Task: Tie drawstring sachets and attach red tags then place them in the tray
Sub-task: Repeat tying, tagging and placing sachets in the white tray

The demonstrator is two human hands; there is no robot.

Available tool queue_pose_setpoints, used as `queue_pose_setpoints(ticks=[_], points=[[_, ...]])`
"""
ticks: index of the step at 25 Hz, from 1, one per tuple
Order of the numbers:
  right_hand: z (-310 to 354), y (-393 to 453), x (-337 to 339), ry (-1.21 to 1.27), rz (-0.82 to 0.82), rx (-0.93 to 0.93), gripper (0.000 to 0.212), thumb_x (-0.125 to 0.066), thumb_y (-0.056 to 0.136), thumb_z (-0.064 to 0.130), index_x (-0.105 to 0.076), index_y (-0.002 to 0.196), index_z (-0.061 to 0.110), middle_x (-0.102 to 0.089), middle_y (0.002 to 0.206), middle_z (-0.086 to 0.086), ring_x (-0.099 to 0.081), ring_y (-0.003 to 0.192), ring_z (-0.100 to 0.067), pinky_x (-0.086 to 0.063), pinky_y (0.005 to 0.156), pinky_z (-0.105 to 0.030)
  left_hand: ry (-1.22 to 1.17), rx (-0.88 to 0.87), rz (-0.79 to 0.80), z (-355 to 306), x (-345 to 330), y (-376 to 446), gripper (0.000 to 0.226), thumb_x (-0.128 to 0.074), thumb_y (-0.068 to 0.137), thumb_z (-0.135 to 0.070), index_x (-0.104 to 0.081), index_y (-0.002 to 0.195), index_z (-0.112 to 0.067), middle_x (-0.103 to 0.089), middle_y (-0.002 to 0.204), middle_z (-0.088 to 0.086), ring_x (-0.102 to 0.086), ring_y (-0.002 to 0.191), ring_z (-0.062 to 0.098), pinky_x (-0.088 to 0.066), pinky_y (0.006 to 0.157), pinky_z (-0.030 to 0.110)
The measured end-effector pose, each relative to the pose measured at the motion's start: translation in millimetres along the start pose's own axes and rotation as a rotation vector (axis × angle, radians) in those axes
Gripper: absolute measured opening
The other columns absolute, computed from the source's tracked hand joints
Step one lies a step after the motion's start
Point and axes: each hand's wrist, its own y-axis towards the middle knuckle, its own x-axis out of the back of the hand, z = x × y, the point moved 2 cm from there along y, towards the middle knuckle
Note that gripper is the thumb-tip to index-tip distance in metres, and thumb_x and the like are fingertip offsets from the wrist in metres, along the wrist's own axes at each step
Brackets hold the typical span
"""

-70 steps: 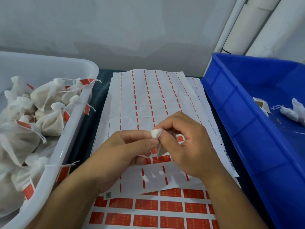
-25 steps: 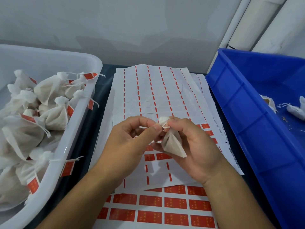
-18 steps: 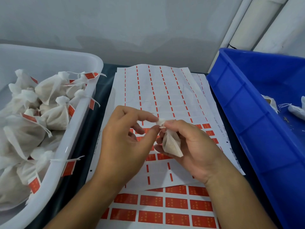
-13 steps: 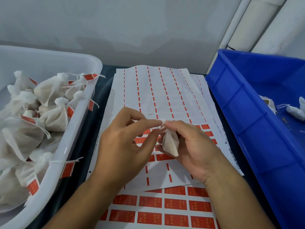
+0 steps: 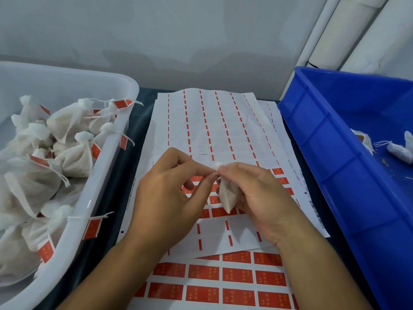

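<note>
Both hands meet over the middle of the bench, each with a closed pinch grip at the gathered neck of one small white sachet (image 5: pixel 227 195). On the right hand (image 5: pixel 261 198) thumb and forefinger are nipped on the bunched top, while the other fingers curl behind the pouch, whose body hangs down against the palm with its pointed lower corner free. On the left hand (image 5: pixel 165 198) thumb and forefinger are pressed together right at the same neck, fingertip to fingertip with the right; whether they hold the drawstring or only the cloth cannot be told, as the string is too fine to see there. The remaining left fingers are loosely bent beneath.

Under the hands lie overlapping label sheets (image 5: pixel 207 130), mostly stripped to white backing with thin red dashes; whole red tags (image 5: pixel 237 276) fill the rows nearest the person. At the left, the white tray (image 5: pixel 107 175) stands with its rim just beside the sheets, heaped with tied sachets (image 5: pixel 73 157) bearing red tags, a few of which hang over the rim. At the right, the blue bin (image 5: pixel 324 153) has its near wall close against the sheets' edge, with a couple of loose pouches inside. Open room lies between the two containers, over the sheets, with a dark strip of bench beside each.
</note>
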Motion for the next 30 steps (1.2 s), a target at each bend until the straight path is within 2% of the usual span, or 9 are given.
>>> queue_pose_setpoints(ticks=[2,4,7,9,13,15,20,24,30], points=[[2,-1,0,-0.144,-0.021,0.125,0.028,-0.059,0.096,0.051,-0.074,0.087,0.029,-0.069,0.08,0.014,-0.066,0.086,-0.004,-0.055,0.07,-0.012,-0.003,0.082,0.025,0,-1,1,0.012,-0.057,0.086,-0.058,-0.064,0.085,-0.048,-0.052,0.091,-0.028,-0.058,0.089,-0.001,-0.047,0.056,0.007],[3,-2,-1,-0.26,-0.062,0.248,0.025,-0.058,0.097,0.048,-0.068,0.085,0.029,-0.066,0.076,0.015,-0.064,0.078,-0.001,-0.048,0.064,-0.005,-0.054,0.19,0.058,2,-3,1,0.018,-0.056,0.088,-0.058,-0.06,0.077,-0.045,-0.057,0.09,-0.026,-0.058,0.093,-0.007,-0.047,0.061,0.004],[2,-3,-3,-0.312,-0.093,0.357,0.019,-0.059,0.1,0.042,-0.059,0.086,0.029,-0.065,0.077,0.014,-0.064,0.076,-0.004,-0.049,0.062,-0.007,-0.315,0.391,0.163,7,-5,1,0.024,-0.053,0.098,-0.042,-0.064,0.077,-0.039,-0.065,0.075,-0.02,-0.064,0.071,-0.004,-0.048,0.056,0.008],[2,-4,-6,-0.316,-0.06,0.412,0.017,-0.06,0.1,0.042,-0.054,0.09,0.03,-0.063,0.072,0.012,-0.063,0.067,-0.006,-0.049,0.058,-0.011,-0.473,0.534,0.232,7,-3,1,0.035,-0.051,0.102,-0.034,-0.065,0.069,-0.036,-0.06,0.059,-0.011,-0.058,0.052,0.003,-0.051,0.055,0.016],[6,-10,-9,-0.364,0.033,0.536,0.025,-0.056,0.097,0.055,-0.052,0.12,0.044,-0.058,0.063,0.011,-0.06,0.059,-0.007,-0.048,0.056,-0.013,-0.669,0.718,0.21,7,-1,7,0.043,-0.051,0.099,-0.025,-0.063,0.057,-0.025,-0.05,0.053,-0.002,-0.045,0.05,0.012,-0.044,0.058,0.034],[6,-10,-11,-0.447,0.045,0.576,0.033,-0.052,0.098,0.057,-0.053,0.129,0.045,-0.055,0.063,0.018,-0.059,0.061,-0.005,-0.046,0.056,-0.012,-0.773,0.729,0.172,6,-1,8,0.043,-0.051,0.099,-0.021,-0.063,0.058,-0.022,-0.048,0.055,-0.002,-0.044,0.051,0.012,-0.045,0.06,0.034],[9,-10,-10,-0.642,-0.016,0.603,0.029,-0.038,0.093,0.072,-0.049,0.107,0.049,-0.054,0.072,0.032,-0.062,0.08,0.003,-0.043,0.056,-0.008,-1.06,0.668,0.081,8,4,8,0.034,-0.054,0.093,-0.018,-0.064,0.06,-0.021,-0.048,0.064,-0.002,-0.045,0.054,0.007,-0.042,0.047,0.019],[6,-9,-5,-0.725,-0.043,0.592,0.029,-0.035,0.091,0.08,-0.04,0.104,0.055,-0.051,0.076,0.035,-0.062,0.08,0.005,-0.037,0.06,-0.006,-1.035,0.704,0.114,11,1,9,0.032,-0.058,0.092,-0.022,-0.065,0.061,-0.022,-0.049,0.064,-0.002,-0.047,0.055,0.007,-0.044,0.048,0.02],[5,-7,-8,-0.675,0.006,0.62,0.04,-0.028,0.095,0.074,-0.051,0.113,0.047,-0.054,0.079,0.035,-0.063,0.086,0.004,-0.042,0.064,-0.009,-1.064,0.777,0.102,12,6,10,0.036,-0.058,0.094,-0.021,-0.069,0.06,-0.024,-0.051,0.064,-0.003,-0.048,0.054,0.006,-0.045,0.05,0.02]])
